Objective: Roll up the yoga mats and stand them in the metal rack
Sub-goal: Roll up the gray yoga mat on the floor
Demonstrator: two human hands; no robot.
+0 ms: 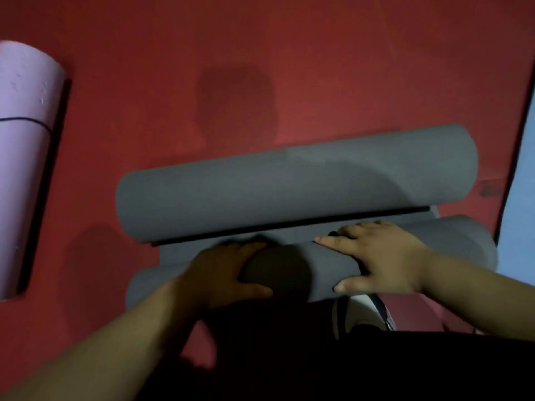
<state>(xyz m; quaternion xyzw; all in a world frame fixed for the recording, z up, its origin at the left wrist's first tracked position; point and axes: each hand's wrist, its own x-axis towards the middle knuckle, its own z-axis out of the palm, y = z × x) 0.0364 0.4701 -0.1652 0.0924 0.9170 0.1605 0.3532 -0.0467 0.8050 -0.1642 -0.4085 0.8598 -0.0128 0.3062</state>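
light: dim; brightest far left and far right
shadows: round blots on floor [236,94] and grey mat [202,198]; bottom near black
focus: soft throughout
edges: bowed

One head-worn view, aimed downward.
The red floor [260,68] is seen from close above, with the grey mat [289,180] centred and a lilac mat [23,140] cropped left of it.
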